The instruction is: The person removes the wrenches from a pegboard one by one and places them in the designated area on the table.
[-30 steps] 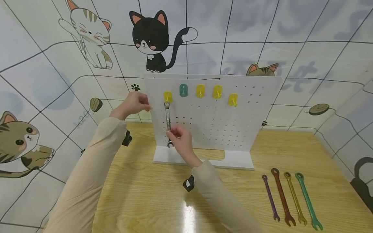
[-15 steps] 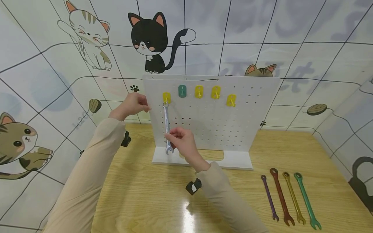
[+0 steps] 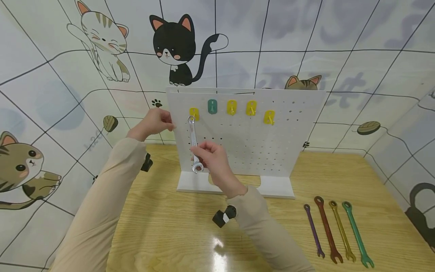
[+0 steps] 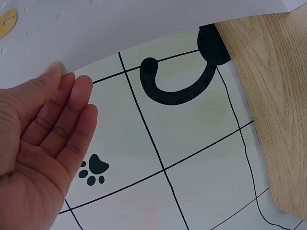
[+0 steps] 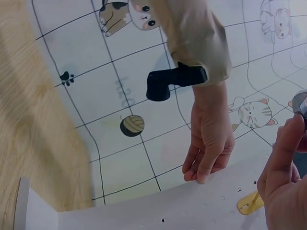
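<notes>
My right hand (image 3: 217, 162) pinches a silver combination wrench (image 3: 193, 136) by its shank, in front of the white pegboard (image 3: 238, 143). The wrench's ring end points up, close to the leftmost yellow hook (image 3: 195, 112); whether the ring sits over the hook's peg I cannot tell. Below my fingers its open end shows. At the board's left edge, my left hand (image 3: 154, 122) holds on with thumb and fingertips, as the left wrist view of the hand (image 4: 53, 124) also shows. In the right wrist view only part of my right hand (image 5: 288, 182) appears.
A green hook (image 3: 212, 106) and several yellow hooks (image 3: 251, 108) line the board's upper part. On the wooden table (image 3: 163, 226) at right lie a purple wrench (image 3: 314, 230), a red wrench (image 3: 328, 230), a yellow wrench (image 3: 341, 231) and a green wrench (image 3: 358, 234).
The wrench's lower end swung out from the board, then rose again. Its ring end has shifted slightly up and left at the hook. My left hand stays at the board's edge.
</notes>
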The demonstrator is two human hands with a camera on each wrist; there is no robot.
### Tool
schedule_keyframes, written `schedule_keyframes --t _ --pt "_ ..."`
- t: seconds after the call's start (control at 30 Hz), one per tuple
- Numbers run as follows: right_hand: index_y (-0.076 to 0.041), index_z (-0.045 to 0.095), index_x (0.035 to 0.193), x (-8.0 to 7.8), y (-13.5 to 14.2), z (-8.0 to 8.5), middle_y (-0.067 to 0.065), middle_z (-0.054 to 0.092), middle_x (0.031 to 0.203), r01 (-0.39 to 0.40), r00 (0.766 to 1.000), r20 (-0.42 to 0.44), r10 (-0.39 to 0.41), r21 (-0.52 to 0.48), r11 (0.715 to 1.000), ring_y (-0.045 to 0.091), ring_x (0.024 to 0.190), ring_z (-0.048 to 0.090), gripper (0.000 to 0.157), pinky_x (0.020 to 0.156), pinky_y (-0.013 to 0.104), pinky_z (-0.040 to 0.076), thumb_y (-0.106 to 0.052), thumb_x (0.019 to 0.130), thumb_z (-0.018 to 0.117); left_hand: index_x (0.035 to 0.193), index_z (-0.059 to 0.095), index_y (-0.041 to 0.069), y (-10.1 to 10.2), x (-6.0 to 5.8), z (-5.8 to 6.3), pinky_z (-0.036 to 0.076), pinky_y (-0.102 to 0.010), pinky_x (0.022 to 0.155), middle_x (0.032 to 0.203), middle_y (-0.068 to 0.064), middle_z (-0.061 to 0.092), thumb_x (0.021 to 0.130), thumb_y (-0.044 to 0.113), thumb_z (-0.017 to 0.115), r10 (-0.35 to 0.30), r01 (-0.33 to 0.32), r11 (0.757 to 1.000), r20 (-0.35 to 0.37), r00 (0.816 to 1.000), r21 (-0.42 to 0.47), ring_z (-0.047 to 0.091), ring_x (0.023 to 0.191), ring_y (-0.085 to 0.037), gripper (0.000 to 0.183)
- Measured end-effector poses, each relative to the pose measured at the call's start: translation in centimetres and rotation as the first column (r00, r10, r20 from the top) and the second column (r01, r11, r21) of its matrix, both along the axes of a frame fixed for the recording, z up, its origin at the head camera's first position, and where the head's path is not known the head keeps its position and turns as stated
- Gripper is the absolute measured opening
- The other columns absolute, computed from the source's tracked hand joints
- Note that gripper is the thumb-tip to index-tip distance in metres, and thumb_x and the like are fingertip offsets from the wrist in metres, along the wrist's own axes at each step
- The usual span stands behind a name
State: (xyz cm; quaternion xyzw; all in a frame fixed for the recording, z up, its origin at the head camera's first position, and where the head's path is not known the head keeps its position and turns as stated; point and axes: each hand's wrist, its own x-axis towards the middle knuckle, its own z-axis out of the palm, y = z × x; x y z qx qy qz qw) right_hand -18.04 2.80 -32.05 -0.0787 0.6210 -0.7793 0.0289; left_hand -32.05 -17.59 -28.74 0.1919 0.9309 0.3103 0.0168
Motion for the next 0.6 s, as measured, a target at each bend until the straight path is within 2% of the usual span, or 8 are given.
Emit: schedule_keyframes --t 0.17,0.2,0.37,0.6 --pt "-0.003 0.058 0.079 0.3 0.1 0.6 0.001 0.058 0.063 0.000 1.000 0.015 0.001 -0.032 0.999 0.012 0.053 0.050 0.012 0.050 0.023 0.042 -0.007 0.090 0.060 0.084 0.065 -0.004 0.0 0.0 0.0 0.042 -0.037 0.071 0.075 -0.011 0.066 0.086 0.005 0.065 -0.005 0.005 1.000 -0.007 1.000 0.000 0.058 0.078 -0.029 0.009" --pt "-0.006 0.058 0.078 0.4 0.2 0.7 0.001 0.058 0.063 0.000 1.000 0.015 0.001 -0.041 0.999 0.012 0.053 0.050 0.012 0.050 0.023 0.043 -0.007 0.090 0.060 0.084 0.065 -0.003 0.0 -0.1 -0.1 0.042 -0.037 0.071 0.075 -0.011 0.066 0.086 0.005 0.065 -0.006 0.006 1.000 -0.009 1.000 0.000 0.058 0.077 -0.028 0.009" --pt "-0.006 0.056 0.077 1.1 0.7 0.7 0.002 0.057 0.063 -0.018 1.000 0.000 0.018 -0.065 0.998 0.013 0.053 0.049 0.013 0.049 0.023 0.043 -0.005 0.090 0.059 0.083 0.065 -0.003 0.0 -0.1 0.0 0.043 -0.038 0.072 0.074 -0.010 0.066 0.086 0.005 0.065 -0.006 0.006 1.000 -0.010 1.000 0.003 0.059 0.077 -0.027 0.009" --pt "-0.005 0.056 0.075 2.0 1.5 0.5 0.002 0.055 0.061 -0.030 1.000 -0.002 0.030 -0.058 0.998 0.011 0.050 0.047 0.015 0.048 0.023 0.042 -0.003 0.089 0.058 0.083 0.065 -0.004 0.0 -0.1 0.1 0.043 -0.041 0.075 0.075 -0.011 0.066 0.086 0.004 0.065 -0.006 0.006 1.000 -0.003 1.000 0.008 0.060 0.081 -0.032 0.008"
